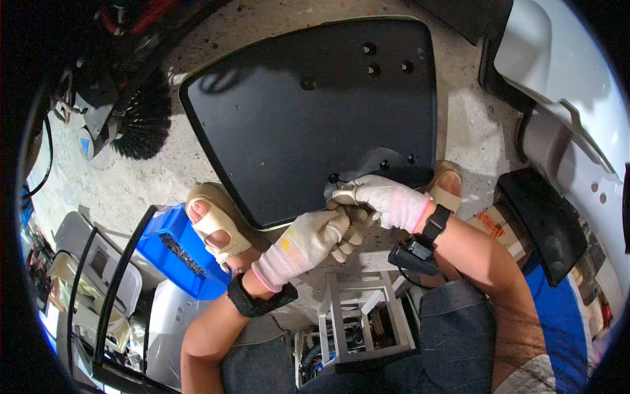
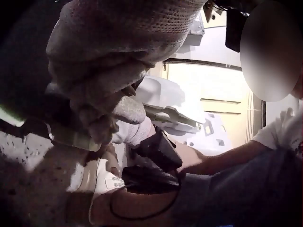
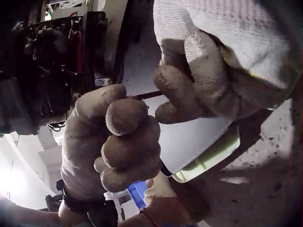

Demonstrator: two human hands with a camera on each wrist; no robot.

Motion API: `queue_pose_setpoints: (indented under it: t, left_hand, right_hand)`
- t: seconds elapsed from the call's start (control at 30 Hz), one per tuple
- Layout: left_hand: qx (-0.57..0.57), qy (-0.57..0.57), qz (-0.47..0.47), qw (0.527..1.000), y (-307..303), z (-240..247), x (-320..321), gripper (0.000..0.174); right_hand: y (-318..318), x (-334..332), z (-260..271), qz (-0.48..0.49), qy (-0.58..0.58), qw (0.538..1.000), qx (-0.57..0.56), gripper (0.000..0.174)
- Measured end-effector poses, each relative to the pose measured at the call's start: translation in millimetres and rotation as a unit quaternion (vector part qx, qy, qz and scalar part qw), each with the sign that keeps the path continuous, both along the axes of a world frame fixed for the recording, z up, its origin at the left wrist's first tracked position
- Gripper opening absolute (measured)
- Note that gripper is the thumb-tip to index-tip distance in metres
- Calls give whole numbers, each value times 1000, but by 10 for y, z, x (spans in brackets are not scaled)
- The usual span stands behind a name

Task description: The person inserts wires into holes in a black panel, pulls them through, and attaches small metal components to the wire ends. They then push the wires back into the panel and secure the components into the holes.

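Both hands wear white knit gloves with dull tan fingers and pink cuffs. They meet over the near edge of a large black panel (image 1: 308, 125), which lies flat with several small holes in it. My left hand (image 1: 302, 243) has its fingers curled in, facing the right one. My right hand (image 1: 387, 200) bends its fingers toward the left hand, close by a hole in the panel. In the right wrist view, the left hand's curled fingertips (image 3: 125, 118) face the camera, and the right hand (image 3: 208, 71) is bent beside them. I cannot tell what, if anything, the fingers hold.
A blue bin (image 1: 174, 246) with small dark pieces stands by the left foot. A grey metal stool frame (image 1: 364, 308) is between the legs. A round black brush (image 1: 141, 121) lies at left. Large white moulded parts (image 1: 558, 59) and a smaller black panel (image 1: 545, 223) are at right.
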State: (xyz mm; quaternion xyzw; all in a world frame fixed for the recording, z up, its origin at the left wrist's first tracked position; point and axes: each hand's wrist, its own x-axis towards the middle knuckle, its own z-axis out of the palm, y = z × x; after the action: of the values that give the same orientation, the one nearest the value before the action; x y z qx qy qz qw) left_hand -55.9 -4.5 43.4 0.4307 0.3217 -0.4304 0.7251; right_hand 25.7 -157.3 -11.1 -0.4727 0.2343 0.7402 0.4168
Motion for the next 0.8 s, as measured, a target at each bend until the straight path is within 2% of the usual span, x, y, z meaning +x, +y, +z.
queue_pose_setpoints:
  t: [0.03,0.07,0.1,0.13,0.17,0.2,0.27,0.4,0.47,0.5,0.57,0.6,0.63,0.67,0.7,0.73,0.77,0.8]
  left_hand:
    - [120,-136,-116,976,19,-2,8,35]
    - [235,-266,-226,907,28,1,16,34]
    - [234,-266,-227,907,47,39,55,34]
    - [319,-334,-308,832,77,106,122,32]
    - [395,-395,-381,737,95,151,164,29]
    - [395,-396,-381,736,89,169,173,29]
    - [413,-443,-448,657,54,198,186,28]
    - [416,-415,-453,671,15,171,168,25]
    - [400,-363,-432,722,20,173,157,28]
    - [400,-363,-433,722,31,158,145,28]
    - [403,-330,-369,770,80,97,101,28]
    - [404,-329,-369,770,115,53,71,28]
    - [309,-242,-271,879,150,0,39,31]
    - [202,-147,-161,955,164,-32,28,35]
    - [202,-146,-156,956,165,-29,45,35]
    - [112,-36,-82,990,167,-11,72,35]
    - [17,75,-6,997,165,-3,84,36]
    - [16,75,-1,997,164,-8,78,36]
  right_hand:
    - [-50,-30,-80,-36,56,998,10,22]
    - [-80,-47,-124,-71,112,991,19,21]
    - [-79,-34,-112,-71,112,991,19,21]
    - [-73,-12,-87,-69,114,990,38,22]
    - [-70,-1,-72,-66,116,989,57,22]
    - [-48,-17,-79,-67,116,989,57,22]
    - [34,-65,-100,47,18,998,24,32]
    - [97,-96,-65,12,34,999,14,37]
    - [98,-143,-99,43,17,999,-5,40]
    - [116,-127,-89,43,17,999,-5,40]
    - [175,-35,-47,146,-49,988,-31,47]
    - [198,31,-27,147,-49,987,-30,47]
    - [212,127,-2,229,-166,959,7,44]
    - [228,250,47,308,-278,909,44,41]
    - [273,437,171,380,-360,845,115,40]
    - [283,558,185,464,-425,763,143,28]
    - [268,624,196,481,-472,717,179,24]
    - [260,669,218,495,-516,666,214,20]
